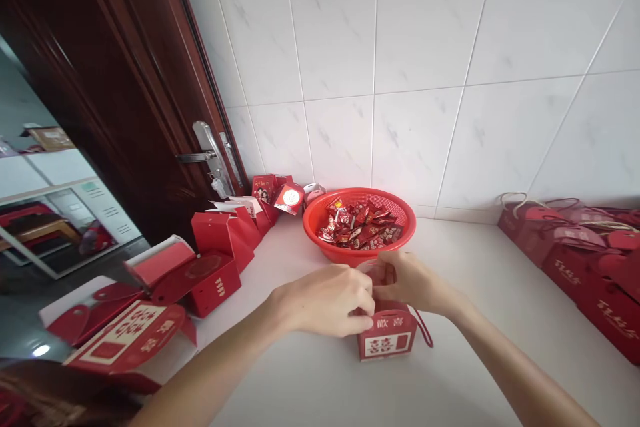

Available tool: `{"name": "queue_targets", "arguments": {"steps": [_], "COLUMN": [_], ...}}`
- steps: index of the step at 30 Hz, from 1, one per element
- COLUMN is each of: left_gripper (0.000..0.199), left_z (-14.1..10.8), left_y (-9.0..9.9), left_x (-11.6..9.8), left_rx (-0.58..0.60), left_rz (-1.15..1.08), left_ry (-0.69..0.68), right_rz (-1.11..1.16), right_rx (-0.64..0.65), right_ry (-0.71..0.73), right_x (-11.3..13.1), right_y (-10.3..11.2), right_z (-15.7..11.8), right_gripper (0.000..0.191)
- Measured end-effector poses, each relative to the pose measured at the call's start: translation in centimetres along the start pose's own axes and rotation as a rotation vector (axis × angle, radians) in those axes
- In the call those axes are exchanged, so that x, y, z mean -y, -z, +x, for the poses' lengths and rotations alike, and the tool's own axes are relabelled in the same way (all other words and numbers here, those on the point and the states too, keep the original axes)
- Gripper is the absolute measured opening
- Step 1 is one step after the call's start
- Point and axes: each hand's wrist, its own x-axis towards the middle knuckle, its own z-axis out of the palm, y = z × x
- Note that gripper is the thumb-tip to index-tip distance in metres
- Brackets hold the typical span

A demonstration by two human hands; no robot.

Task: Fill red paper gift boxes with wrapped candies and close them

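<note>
Our left hand [327, 300] holds the small red box [386, 345] by its near edge, likely to keep it steady. Our right hand [414, 283] bends over its top; we cannot tell what it pinches. Wrapped sweets [367, 235] sit just beyond our grip, probably for easy reach.

Dark red-brown door [115, 67] at left, metal lever handle [195, 157] on it, small shiny keys, it seems, [219, 188] hanging just below. White tiled wall [425, 27], grey marbling, pale grout lines, stands behind the white tabletop [500, 280]. Past the door: white storage unit [65, 167], cardboard box [54, 139] on top, brown wooden furniture [37, 235] lower down, dark floor [117, 259].
</note>
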Motion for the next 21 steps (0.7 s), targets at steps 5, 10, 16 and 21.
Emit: {"name": "queue_targets", "arguments": {"steps": [5, 10, 16, 21], "left_gripper": [0.021, 0.02, 0.035, 0.026], "left_z": [0.1, 1.0, 2.4, 2.2], "left_y": [-0.3, -0.6, -1.4, -1.1], "left_x": [-0.2, 0.1, 0.7, 1.1], "left_rx": [0.005, -0.021, -0.134, -0.224], "left_rz": [-0.112, -0.191, -0.217, -0.088], "left_ry": [0.074, 0.027, 0.027, 0.127], "right_rz": [-0.311, -0.282, -0.163, -0.194], "right_rx": [-0.033, -0.055, -0.01, 0.041], "right_ry": [-0.093, -0.134, -0.088, -0.153], "right_x": [1.3, 1.3, 0.3, -0.2], "right_y": [0.8, 2.5, 3.8, 4.2], "right_z": [-1.2, -1.6, -1.6, -1.5], "right_gripper": [0.022, 0.019, 0.018, 0.023]}}
